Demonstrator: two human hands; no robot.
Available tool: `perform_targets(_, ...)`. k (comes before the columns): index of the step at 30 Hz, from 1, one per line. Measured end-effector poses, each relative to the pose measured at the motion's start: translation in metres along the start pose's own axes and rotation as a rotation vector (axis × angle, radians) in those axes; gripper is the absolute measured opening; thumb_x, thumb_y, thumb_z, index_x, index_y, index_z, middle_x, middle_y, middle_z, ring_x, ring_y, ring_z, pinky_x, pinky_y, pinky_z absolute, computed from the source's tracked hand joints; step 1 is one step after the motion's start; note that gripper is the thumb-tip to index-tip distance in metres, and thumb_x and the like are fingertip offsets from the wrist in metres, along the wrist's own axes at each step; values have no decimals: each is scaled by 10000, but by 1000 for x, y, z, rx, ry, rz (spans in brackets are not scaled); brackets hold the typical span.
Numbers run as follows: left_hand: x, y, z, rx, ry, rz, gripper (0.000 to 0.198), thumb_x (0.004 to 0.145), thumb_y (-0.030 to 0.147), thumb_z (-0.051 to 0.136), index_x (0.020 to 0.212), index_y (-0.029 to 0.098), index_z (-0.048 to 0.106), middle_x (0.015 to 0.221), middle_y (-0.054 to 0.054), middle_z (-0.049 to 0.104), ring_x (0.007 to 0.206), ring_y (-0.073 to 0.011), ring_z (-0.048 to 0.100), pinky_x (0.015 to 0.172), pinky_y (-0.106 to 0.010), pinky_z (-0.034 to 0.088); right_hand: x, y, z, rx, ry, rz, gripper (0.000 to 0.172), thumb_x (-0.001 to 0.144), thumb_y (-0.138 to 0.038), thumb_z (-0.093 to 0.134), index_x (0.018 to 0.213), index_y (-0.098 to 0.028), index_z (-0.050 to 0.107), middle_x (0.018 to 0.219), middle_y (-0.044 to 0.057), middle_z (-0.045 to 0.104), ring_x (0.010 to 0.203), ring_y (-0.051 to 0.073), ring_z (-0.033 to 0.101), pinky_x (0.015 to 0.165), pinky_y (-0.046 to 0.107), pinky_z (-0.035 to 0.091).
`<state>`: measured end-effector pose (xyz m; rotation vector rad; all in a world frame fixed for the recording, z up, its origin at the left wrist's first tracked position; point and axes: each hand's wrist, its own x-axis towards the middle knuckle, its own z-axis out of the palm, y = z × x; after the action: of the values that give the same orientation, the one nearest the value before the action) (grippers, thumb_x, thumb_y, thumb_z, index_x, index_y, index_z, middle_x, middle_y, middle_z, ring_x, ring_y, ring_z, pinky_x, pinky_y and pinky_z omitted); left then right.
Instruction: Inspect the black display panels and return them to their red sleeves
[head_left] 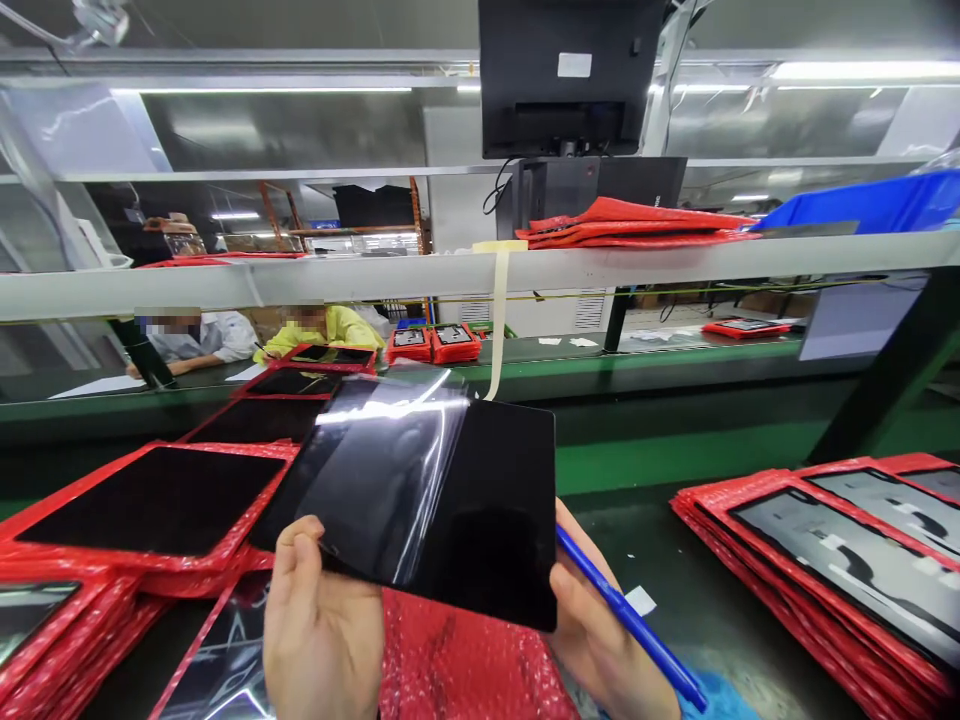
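Observation:
A black glass panel [495, 510] is held up and tilted between my two hands. Clear film [382, 470] covers its left part and looks partly lifted, with bright glare on it. My left hand [319, 610] grips the lower left edge, thumb and fingers pinched there. My right hand [600, 620] holds the right edge, and a blue pen-like stick [630, 620] lies across this hand. Below the panel is red bubble wrap [465, 660].
Stacks of red bubble pouches with dark panels [161, 500] are at left; a stack with grey-backed panels [847, 540] is at right. A shelf rail [360, 280] crosses ahead, bearing a blue bin [870, 205] and monitor [570, 80]. Two people [217, 335] sit beyond.

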<state>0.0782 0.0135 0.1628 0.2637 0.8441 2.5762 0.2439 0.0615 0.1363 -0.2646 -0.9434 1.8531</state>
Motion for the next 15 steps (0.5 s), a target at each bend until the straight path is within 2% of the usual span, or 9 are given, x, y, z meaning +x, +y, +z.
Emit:
perform_targets(3, -5, 8, 1, 26, -17, 122, 95, 873, 229, 574, 821, 235, 653, 792, 34, 651, 748, -123, 620, 682, -216, 574, -3, 0, 13, -58, -122, 19, 672, 668, -262, 833, 1274, -367, 561, 1345, 17, 606, 1302, 293, 493, 1083, 457, 384)
perform_targets(5, -9, 11, 3, 41, -21, 156, 140, 889, 214, 537, 798, 237, 641, 762, 39, 659, 700, -122, 625, 663, -208, 578, -5, 1, 19, -83, -134, 40, 741, 667, -220, 830, 1316, -374, 509, 1314, 26, 622, 1230, 300, 564, 1019, 458, 455)
perform_targets(8, -12, 12, 4, 51, -16, 180, 154, 891, 219, 532, 771, 236, 629, 754, 46, 664, 671, -119, 622, 670, -209, 580, -8, 4, 21, -154, -72, -15, 652, 724, -200, 791, 1295, -362, 520, 1253, 15, 657, 1182, 258, 602, 1003, 396, 477)
perform_targets(11, -7, 9, 0, 91, -5, 172, 107, 871, 238, 564, 790, 241, 635, 746, 41, 667, 698, -126, 617, 662, -210, 569, -13, 7, 18, -177, -26, -78, 546, 767, -230, 765, 1247, -398, 566, 1314, -35, 632, 1284, 208, 520, 1096, 348, 383)
perform_targets(13, 0, 7, -4, 108, 6, 168, 83, 858, 236, 584, 804, 240, 647, 756, 48, 666, 727, -113, 607, 678, -186, 549, -17, 9, 16, -144, -43, -87, 519, 791, -260, 747, 1247, -433, 570, 1386, -67, 576, 1343, 188, 451, 1132, 345, 333)
perform_targets(15, 6, 7, -7, 104, 16, 162, 71, 849, 234, 600, 807, 241, 657, 787, 60, 669, 764, -102, 602, 698, -167, 534, -20, 11, 13, -108, -93, -75, 521, 803, -278, 736, 1266, -437, 560, 1394, -59, 569, 1338, 195, 458, 1117, 352, 354)
